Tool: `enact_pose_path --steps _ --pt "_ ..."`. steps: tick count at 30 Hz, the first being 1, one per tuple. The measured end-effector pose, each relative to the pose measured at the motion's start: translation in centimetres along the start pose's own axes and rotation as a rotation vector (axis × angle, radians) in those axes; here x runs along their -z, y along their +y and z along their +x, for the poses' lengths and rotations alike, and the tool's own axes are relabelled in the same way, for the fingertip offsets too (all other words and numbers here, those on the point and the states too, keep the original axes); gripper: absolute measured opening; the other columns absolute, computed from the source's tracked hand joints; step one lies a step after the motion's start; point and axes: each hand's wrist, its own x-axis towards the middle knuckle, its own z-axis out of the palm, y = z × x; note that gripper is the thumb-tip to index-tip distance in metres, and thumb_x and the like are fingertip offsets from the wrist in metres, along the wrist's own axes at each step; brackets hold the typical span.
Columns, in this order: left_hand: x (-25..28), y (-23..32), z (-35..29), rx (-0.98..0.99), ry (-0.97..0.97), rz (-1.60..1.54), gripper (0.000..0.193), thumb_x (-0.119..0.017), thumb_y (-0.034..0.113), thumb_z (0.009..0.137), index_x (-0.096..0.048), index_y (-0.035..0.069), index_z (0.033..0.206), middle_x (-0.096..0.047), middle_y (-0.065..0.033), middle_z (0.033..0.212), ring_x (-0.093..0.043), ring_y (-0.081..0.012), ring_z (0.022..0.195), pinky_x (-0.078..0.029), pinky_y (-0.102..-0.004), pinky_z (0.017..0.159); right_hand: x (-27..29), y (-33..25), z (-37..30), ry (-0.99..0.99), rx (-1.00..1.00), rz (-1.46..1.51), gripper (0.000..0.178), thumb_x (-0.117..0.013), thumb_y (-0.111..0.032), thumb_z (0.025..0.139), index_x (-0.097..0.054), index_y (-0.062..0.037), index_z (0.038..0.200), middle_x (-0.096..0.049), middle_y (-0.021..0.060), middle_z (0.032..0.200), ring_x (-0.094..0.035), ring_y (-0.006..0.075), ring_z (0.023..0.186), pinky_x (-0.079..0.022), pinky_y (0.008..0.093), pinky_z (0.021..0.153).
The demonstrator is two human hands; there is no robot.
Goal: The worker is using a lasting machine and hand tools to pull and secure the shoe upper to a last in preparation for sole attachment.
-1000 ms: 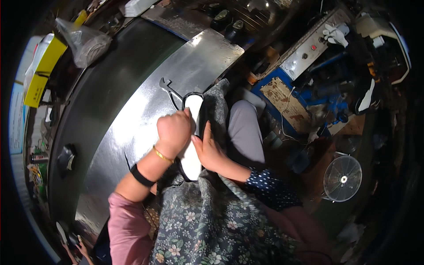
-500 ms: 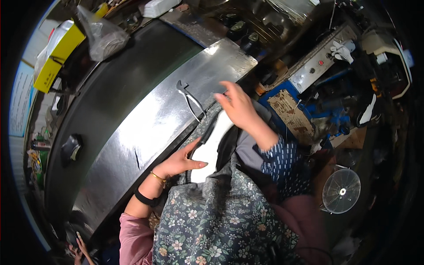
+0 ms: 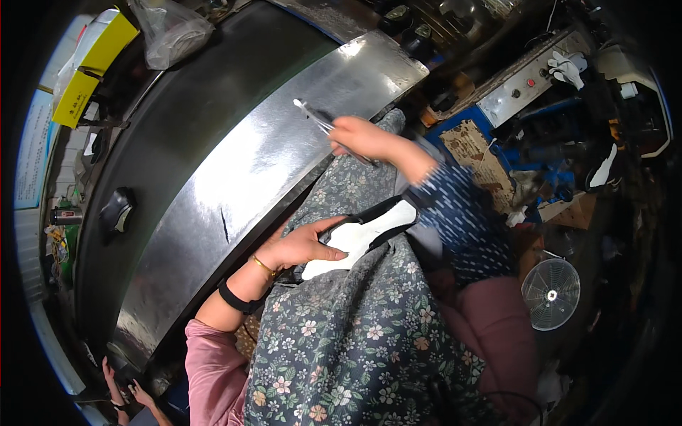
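Observation:
My left hand (image 3: 302, 245) is closed on a black shoe upper with a white insole board (image 3: 362, 240) facing up. The shoe rests on my lap over the floral apron (image 3: 334, 326), with its narrow end pointing right and slightly away. My left thumb lies across the white board. Farther off, over the near edge of the metal bench top (image 3: 256, 142), my right hand (image 3: 366, 142) is wrapped round the handles of a pair of lasting pliers (image 3: 316, 118). Their jaws point away to the left, somewhat blurred, apart from the shoe.
Beyond the metal top runs a black conveyor belt (image 3: 185, 106), curved in view, with a dark shoe (image 3: 117, 211) on it. At far left are a yellow box (image 3: 76, 99) and plastic bag (image 3: 169, 32). A machine panel (image 3: 522, 82) and fan (image 3: 551, 294) stand right. Another person's hands (image 3: 131, 390) show lower left.
My right hand has picked up the pliers from the metal top. The shoe has turned, its narrow end swinging right and toward me, still in my left hand.

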Motion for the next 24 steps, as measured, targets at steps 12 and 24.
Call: enact_pose_path --steps 12,24 --pt "-0.4 -0.9 1.8 -0.046 -0.05 -0.015 0.083 -0.081 0.018 0.077 -0.036 0.002 0.145 -0.055 -0.0099 0.131 -0.051 -0.017 0.118 -0.037 -0.028 0.103 0.2 3.2 -26.1 -0.014 -0.022 -0.485 0.028 -0.057 -0.026 0.095 -0.052 0.0009 0.088 -0.061 0.0251 0.079 -0.061 0.0437 0.076 -0.047 0.0471 0.065" --pt "-0.7 0.0 -0.6 -0.021 0.011 0.124 0.087 -0.077 0.018 0.079 -0.028 0.008 0.15 -0.054 -0.0121 0.131 -0.051 -0.0185 0.117 -0.041 -0.0299 0.1 -0.3 0.6 -19.4 -0.466 -0.07 -0.563 0.034 -0.06 -0.032 0.092 -0.061 0.0022 0.09 -0.063 0.0211 0.087 -0.062 0.0388 0.079 -0.048 0.0424 0.069"
